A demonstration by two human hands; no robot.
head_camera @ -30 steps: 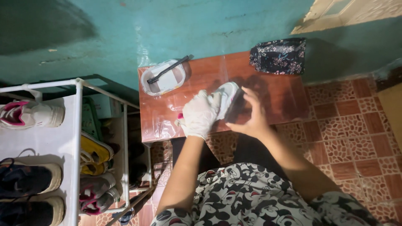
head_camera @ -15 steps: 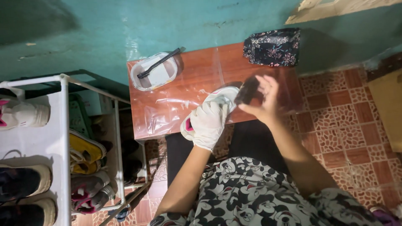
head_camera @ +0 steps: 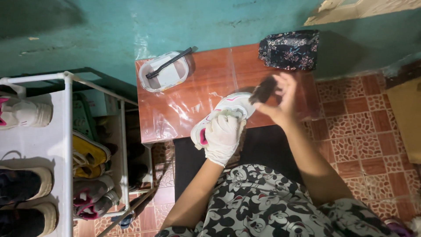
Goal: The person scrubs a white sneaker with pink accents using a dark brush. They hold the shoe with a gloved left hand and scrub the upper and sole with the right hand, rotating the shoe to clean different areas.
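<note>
Tabletop first: the low reddish-brown wooden table under a clear plastic sheet fills the middle of my view, set against a teal wall. To its left stands a white metal shoe rack with several pairs on its shelves. On the table's far right corner sits a dark floral fabric pouch, and on the far left a white oval plastic tub with a black-handled brush laid across it.

At the near edge of the table, partly overhanging it, lies the white sneaker with pink trim. I have my left hand, in a white glove, closed around its middle, wrapped over the upper and holding it tilted. My right hand, bare, pinches a small dark brush between thumb and fingers, bristles at the sneaker's toe end.

I judge the sneaker light, with a soft upper that gives under pressure and a stiffer sole; it could be slippery if wet. Best hold is across the midfoot, fingers under the sole, where it won't collapse or twist.
</note>
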